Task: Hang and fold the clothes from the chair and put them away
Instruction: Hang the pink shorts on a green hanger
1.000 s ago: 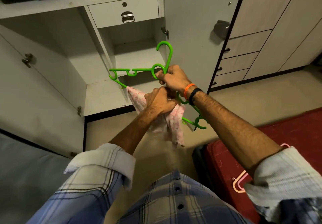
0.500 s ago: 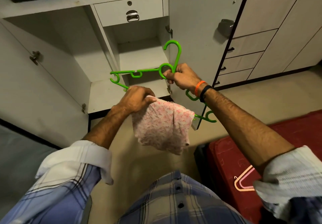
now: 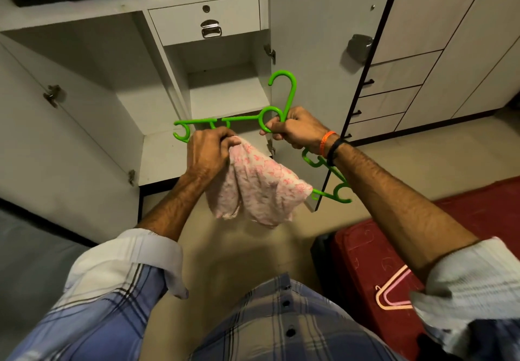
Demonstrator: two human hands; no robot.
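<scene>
Pink printed garment (image 3: 261,189): small, bunched, hanging mid-frame in front of the open wardrobe, below the green hanger (image 3: 284,99). Left hand (image 3: 206,154) grips its top edge, fingers curled tight round the cloth, up against the hanger's left arm. Cloth's right corner sits at or just beside the hanger's right arm end; can't tell if it's hooked on. Right hand (image 3: 298,130) holds the hanger at the neck below the hook, fingers curled round the plastic. Hanger tilted, hook pointing up and away toward the far shelves.

Step, as I judge: getting the garment onto the hanger, not done yet. The next move likely calls for spreading the cloth along both arms so it doesn't slip, then hooking the hanger inside the wardrobe (image 3: 225,90); no rail visible here.

Outward: drawer with metal handle (image 3: 211,28) above an empty shelf bay, drawers far right. Red surface (image 3: 374,253) near right with a pink hanger (image 3: 391,296) lying on it.
</scene>
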